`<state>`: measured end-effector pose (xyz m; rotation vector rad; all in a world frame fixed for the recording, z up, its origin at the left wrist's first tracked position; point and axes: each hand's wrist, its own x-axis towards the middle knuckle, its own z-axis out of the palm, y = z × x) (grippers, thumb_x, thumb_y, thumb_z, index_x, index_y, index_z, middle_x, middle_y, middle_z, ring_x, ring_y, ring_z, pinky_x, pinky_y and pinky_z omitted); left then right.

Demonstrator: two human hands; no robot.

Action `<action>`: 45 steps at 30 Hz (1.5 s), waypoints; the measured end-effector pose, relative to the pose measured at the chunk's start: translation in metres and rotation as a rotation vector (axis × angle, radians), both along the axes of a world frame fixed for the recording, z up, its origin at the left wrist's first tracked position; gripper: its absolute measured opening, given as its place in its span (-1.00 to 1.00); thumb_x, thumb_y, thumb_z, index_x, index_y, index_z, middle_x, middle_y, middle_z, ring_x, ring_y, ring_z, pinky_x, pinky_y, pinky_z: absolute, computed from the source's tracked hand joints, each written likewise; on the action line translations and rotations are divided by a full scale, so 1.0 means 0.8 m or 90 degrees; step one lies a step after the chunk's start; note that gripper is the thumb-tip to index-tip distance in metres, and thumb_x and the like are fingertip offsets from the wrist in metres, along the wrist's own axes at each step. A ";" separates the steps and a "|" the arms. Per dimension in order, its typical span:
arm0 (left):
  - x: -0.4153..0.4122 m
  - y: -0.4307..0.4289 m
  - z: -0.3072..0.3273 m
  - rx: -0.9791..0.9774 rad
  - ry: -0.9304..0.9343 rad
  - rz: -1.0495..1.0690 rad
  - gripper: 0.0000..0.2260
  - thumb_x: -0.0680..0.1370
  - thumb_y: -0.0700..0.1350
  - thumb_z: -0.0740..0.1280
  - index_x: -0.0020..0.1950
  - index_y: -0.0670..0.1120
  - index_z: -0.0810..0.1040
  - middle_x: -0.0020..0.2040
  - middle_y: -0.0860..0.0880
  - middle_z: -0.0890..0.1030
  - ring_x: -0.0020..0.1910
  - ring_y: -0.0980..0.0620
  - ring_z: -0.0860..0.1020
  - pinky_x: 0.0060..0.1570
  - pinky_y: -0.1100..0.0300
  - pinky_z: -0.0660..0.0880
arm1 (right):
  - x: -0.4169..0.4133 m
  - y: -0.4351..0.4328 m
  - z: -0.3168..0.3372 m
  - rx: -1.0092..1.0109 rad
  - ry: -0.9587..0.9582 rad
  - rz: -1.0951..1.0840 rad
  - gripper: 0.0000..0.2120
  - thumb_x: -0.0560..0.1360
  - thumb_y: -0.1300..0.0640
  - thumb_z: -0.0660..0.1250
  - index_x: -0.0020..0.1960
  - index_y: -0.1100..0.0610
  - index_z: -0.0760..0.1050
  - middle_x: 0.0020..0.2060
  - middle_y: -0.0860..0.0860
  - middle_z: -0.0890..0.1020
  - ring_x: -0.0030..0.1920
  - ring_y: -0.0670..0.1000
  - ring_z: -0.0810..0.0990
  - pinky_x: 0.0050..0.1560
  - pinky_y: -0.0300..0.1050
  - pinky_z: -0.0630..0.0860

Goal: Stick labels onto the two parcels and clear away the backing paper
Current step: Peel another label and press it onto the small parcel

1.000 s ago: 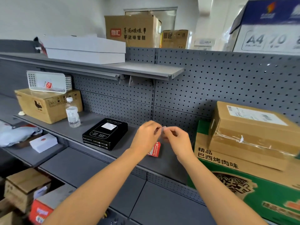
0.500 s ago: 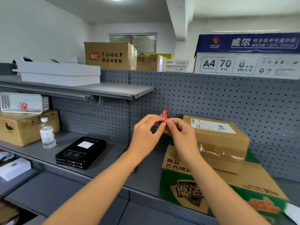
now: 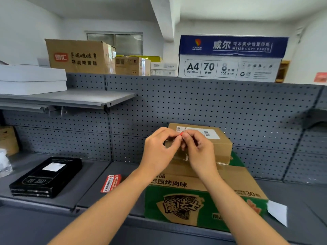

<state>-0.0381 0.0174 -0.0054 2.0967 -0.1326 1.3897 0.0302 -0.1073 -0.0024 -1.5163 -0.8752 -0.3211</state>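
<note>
Both hands are raised over the green carton [image 3: 194, 206], in front of the brown parcel [image 3: 217, 144].
Left hand [image 3: 159, 151] and right hand [image 3: 200, 152]: fingers curled, tips meeting, pinching a small red label [image 3: 180, 133]. Only a sliver of red shows, and the fingers cover the rest. Can't tell whether the backing is still attached.
Brown parcel: plain cardboard, boxy, sitting on top of the green carton toward its back. It has a white barcode shipping label on the top face and wrinkled glossy clear tape across the front.
Green carton: printed cardboard with green sides and a flat brown top, standing on the grey metal shelf [image 3: 88, 197].
Black box [image 3: 47, 175]: flat, rectangular, with a white sticker on top. It lies well left of the green carton on the same shelf.
Red label sheet [image 3: 111, 183]: a narrow rectangle with a white printed panel, lying flat just left of the green carton, between it and the black box.
White paper slip [image 3: 277, 212]: at the green carton's front right corner.
Grey perforated pegboard [image 3: 212, 106]: directly behind the green carton.
</note>
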 end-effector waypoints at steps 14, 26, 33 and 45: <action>0.021 -0.021 0.007 -0.140 0.097 -0.122 -0.91 0.59 -0.10 0.41 -0.03 -0.03 0.72 -0.07 0.08 0.69 0.00 0.08 0.65 0.05 0.19 0.58 | 0.017 -0.031 0.002 -0.003 -0.059 -0.058 -0.78 0.65 0.19 0.30 -0.08 -0.07 0.58 -0.35 -0.05 0.58 -0.27 -0.10 0.53 -0.20 -0.36 0.44; 0.038 -0.014 0.034 -0.664 0.116 -0.263 -0.86 0.68 -0.19 0.26 0.06 -0.21 0.58 0.15 -0.25 0.65 0.18 -0.22 0.64 0.11 -0.13 0.65 | 0.020 -0.034 0.018 0.212 0.305 0.124 -0.78 0.67 0.27 0.20 -0.09 0.22 0.56 -0.11 0.08 0.71 -0.04 0.03 0.68 0.03 -0.10 0.64; 0.044 -0.019 0.055 -0.797 0.116 -0.331 -0.89 0.70 -0.23 0.22 0.17 -0.22 0.48 0.21 -0.29 0.62 0.13 -0.23 0.67 0.01 -0.06 0.68 | 0.048 -0.089 0.033 0.434 0.479 0.208 -0.86 0.66 0.31 0.18 0.03 0.30 0.51 -0.02 0.21 0.70 0.15 0.21 0.67 0.05 -0.01 0.68; 0.119 -0.167 0.067 -0.766 0.204 -0.444 -0.93 0.71 -0.21 0.18 0.14 -0.10 0.45 0.25 -0.25 0.56 0.05 -0.20 0.68 -0.10 0.00 0.70 | 0.116 -0.266 0.013 0.534 0.466 0.021 -0.86 0.62 0.33 0.20 -0.08 0.28 0.48 -0.05 0.22 0.60 0.04 0.20 0.69 -0.06 -0.10 0.68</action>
